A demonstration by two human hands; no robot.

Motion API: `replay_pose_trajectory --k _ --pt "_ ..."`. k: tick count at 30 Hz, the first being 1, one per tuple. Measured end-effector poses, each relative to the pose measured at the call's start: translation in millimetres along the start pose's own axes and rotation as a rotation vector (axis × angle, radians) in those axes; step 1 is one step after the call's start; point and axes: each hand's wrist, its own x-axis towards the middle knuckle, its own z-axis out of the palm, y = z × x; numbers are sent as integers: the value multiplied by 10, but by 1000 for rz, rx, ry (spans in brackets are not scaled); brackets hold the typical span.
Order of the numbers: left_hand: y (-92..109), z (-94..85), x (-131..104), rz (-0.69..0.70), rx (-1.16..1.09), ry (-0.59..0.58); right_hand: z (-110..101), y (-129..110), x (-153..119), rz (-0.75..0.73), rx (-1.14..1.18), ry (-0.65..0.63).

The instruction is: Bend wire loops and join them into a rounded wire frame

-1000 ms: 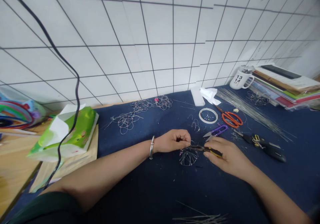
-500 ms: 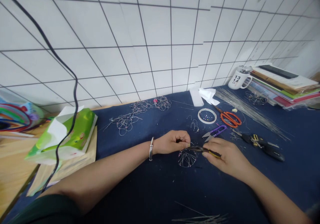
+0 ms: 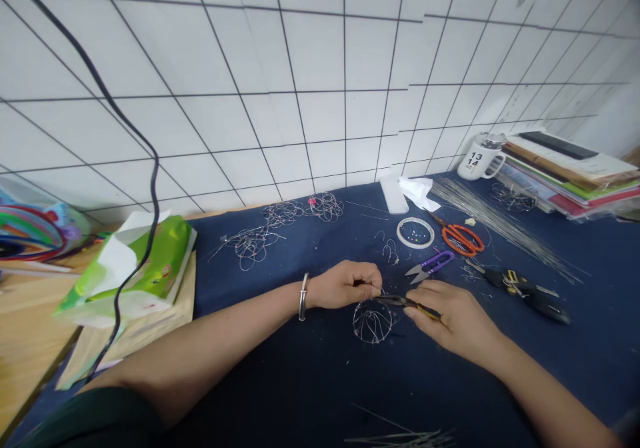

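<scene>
My right hand [image 3: 443,311] is closed round the dark and yellow handles of pliers [image 3: 395,300], whose jaws point left. Thumb and forefinger of my left hand [image 3: 353,283] pinch the edge of a round wire frame [image 3: 373,321] with small beads on it, right at the plier tips. The frame hangs just below the jaws over the dark blue cloth. Whether the jaws are clamped on its wire is too small to tell. Purple thread snips [image 3: 431,267] lie just beyond my right hand.
Orange-handled scissors [image 3: 463,239], a white ring dish [image 3: 415,233] of beads and a bundle of straight wires [image 3: 500,221] lie behind. Finished-looking wire shapes [image 3: 285,215] sit near the wall. A knife [image 3: 547,305] is at right, a tissue pack [image 3: 145,268] at left, wires [image 3: 405,438] in front.
The wire frame has swung or turned slightly down and left, so more of its round outline faces me. Both hands keep nearly the same place and grip.
</scene>
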Motion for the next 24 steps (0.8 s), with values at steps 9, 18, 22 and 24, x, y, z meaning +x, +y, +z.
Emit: replay_pose_trajectory --k 9,18,22,24 --pt "-4 12 -4 -39 -110 63 -2 27 23 45 48 28" --pt "-38 19 -5 -29 -85 80 13 38 31 21 89 10" --pt "-48 41 -12 -40 -55 102 9 6 35 41 46 -1" --pt "-59 56 -11 -52 -46 106 5 -13 40 46 27 -4"
